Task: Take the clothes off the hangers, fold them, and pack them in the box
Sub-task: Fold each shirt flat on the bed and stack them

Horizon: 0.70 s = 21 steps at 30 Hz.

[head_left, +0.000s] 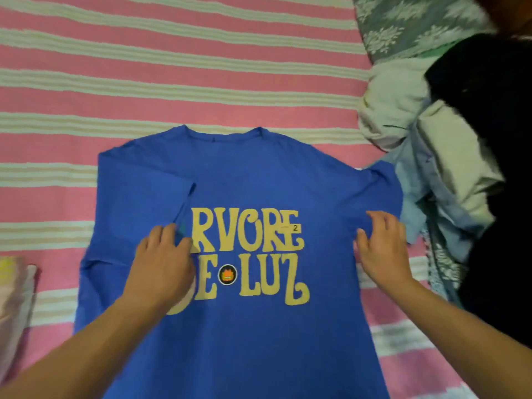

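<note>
**Blue shirt laid out, first fold under way**

A blue T-shirt [244,197] with yellow lettering lies flat, print up, in the middle of the bed [144,67] with its pink and cream striped cover, collar toward the far edge. Its left sleeve is already turned inward over the chest. The left hand [164,260] rests on that folded part, its fingers close together and pressing the cloth down. The right hand [383,249] sits at the shirt's right side, its fingers loosely spread and curved onto the fabric; whether they pinch it I cannot tell. By the bed's right edge lies a heap of clothes [431,145], apparently unfolded. At the left edge sits a pale folded piece [14,298]. No box or hangers are in view, so most folding and all packing seem left.
</note>
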Each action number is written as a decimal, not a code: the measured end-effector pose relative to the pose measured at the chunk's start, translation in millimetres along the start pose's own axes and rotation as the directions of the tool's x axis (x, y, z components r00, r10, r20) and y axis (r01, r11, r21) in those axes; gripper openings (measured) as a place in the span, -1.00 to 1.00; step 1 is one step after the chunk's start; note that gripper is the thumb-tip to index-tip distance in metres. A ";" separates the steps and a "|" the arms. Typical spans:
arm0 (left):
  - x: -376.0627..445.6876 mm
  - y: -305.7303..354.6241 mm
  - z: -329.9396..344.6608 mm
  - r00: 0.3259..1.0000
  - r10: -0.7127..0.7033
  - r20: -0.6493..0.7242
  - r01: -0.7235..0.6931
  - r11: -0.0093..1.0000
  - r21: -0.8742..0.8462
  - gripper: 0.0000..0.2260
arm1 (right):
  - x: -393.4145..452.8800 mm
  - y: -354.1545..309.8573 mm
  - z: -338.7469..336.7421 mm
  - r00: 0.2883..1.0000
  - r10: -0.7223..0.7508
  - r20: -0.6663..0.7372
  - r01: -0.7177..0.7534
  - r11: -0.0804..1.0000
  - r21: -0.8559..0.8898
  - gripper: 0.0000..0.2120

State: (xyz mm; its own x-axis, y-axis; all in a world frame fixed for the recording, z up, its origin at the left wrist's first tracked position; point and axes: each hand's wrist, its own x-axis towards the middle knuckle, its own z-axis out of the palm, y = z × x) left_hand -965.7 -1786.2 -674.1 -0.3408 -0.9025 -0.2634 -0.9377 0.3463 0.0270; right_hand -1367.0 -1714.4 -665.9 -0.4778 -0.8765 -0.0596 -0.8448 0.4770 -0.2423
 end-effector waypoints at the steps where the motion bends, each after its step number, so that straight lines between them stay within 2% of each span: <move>1: 5.7 32.6 -0.7 0.999 0.040 0.019 -0.039 0.998 -0.048 -0.77 | 9.8 24.6 -10.7 0.992 0.128 -0.006 -0.128 0.991 0.038 -0.64; 3: 19.1 103.6 -6.9 0.993 0.090 0.070 -0.078 0.984 -0.158 -0.67 | 29.0 60.1 -23.6 0.948 0.317 0.039 -0.320 0.938 0.134 -0.72; 5: 37.6 163.4 -4.6 0.991 0.103 0.084 -0.075 0.955 -0.288 -0.64 | 44.6 78.0 -20.0 0.882 0.445 0.153 -0.469 0.857 0.213 -0.75; 8: 66.8 232.7 -11.2 0.990 0.017 0.137 0.068 0.803 -0.592 -0.66 | 59.9 92.5 5.5 0.796 0.555 0.243 -0.606 0.737 0.301 -0.59; 11: 75.5 269.8 -23.9 0.958 -0.074 0.276 0.275 0.504 -0.818 -0.73 | 63.8 100.7 19.2 0.755 0.583 0.300 -0.653 0.630 0.419 -0.57; 14: 69.2 280.0 -32.8 0.894 -0.135 0.427 0.444 0.145 -0.884 -0.83 | 61.4 97.7 8.9 0.727 0.530 0.436 -0.684 0.510 0.522 -0.81; 16: 63.0 277.1 -36.0 0.864 -0.159 0.477 0.472 -0.074 -0.879 -0.84 | 63.5 84.6 -3.7 0.745 0.485 0.459 -0.655 0.397 0.643 -0.85; 17: 60.9 273.9 -38.6 0.849 -0.177 0.497 0.467 -0.185 -0.865 -0.83 | 66.1 72.6 -10.0 0.784 0.459 0.419 -0.599 0.376 0.707 -0.82; 19: 59.7 266.6 -39.5 0.815 -0.189 0.548 0.442 -0.409 -0.799 -0.81 | 70.6 39.0 -17.9 0.896 0.334 0.292 -0.429 0.486 0.761 -0.73; 20: 59.8 262.5 -37.1 0.801 -0.177 0.571 0.430 -0.494 -0.756 -0.77 | 70.6 20.1 -19.1 0.945 0.194 0.263 -0.327 0.597 0.732 -0.65; 21: 60.2 258.0 -34.4 0.792 -0.157 0.589 0.413 -0.572 -0.708 -0.73 | 69.1 0.7 -17.3 0.959 0.006 0.285 -0.203 0.716 0.668 -0.54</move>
State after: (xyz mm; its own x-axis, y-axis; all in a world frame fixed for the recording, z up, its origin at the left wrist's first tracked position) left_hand -1230.5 -1760.0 -649.8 -0.0831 -0.6186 -0.7813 0.3486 -0.7526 0.5587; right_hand -1404.9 -1773.5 -653.4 -0.3947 -0.8559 -0.3342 -0.3470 0.4757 -0.8083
